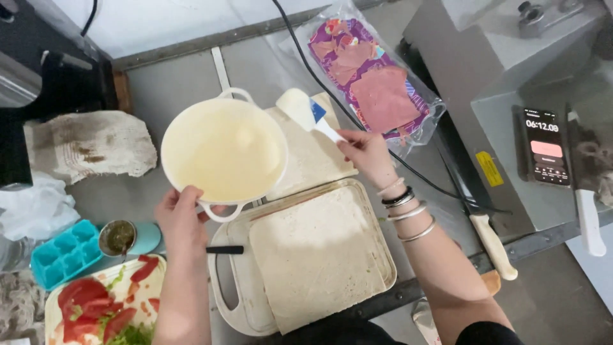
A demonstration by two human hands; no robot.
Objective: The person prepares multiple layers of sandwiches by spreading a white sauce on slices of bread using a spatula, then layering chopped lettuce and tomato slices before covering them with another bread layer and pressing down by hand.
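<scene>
She's holding the white pot (223, 151) by its near handle with left hand (182, 214), fingers closed around it, just above the flatbread (316, 255). Right hand (365, 153) is gripping the spatula (306, 113), blade pointing toward the pot's rim.

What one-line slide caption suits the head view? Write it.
Left hand grips a white pot of pale sauce; right hand holds a spatula above flatbread.

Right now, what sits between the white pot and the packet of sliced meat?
In the head view, the spatula held by the right hand lies between the white pot and the meat packet, over a flat white sheet.
</scene>
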